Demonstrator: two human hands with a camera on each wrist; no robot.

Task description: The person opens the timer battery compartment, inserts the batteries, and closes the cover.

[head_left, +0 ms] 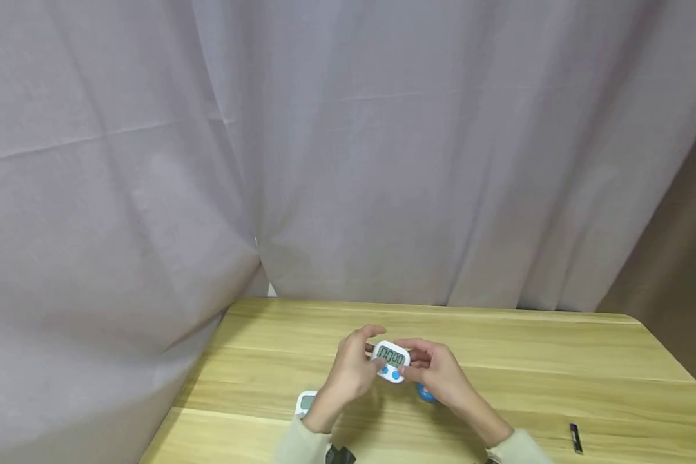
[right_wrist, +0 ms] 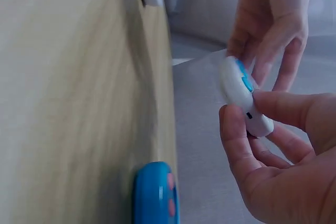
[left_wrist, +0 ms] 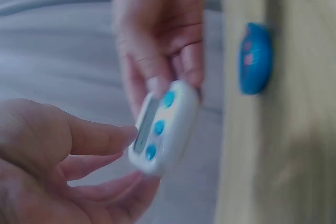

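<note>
On the white timer (head_left: 391,363) — a display (head_left: 391,356) reading 00 00.

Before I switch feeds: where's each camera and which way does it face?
Head: on the head, facing forward and down at curtain and table; left hand, right hand, sleeves show.
Left wrist: on it, facing the held timer; both hands show.
Right wrist: on it, facing the held timer; both hands show.
Both wrist views share held timer and blue device.
</note>
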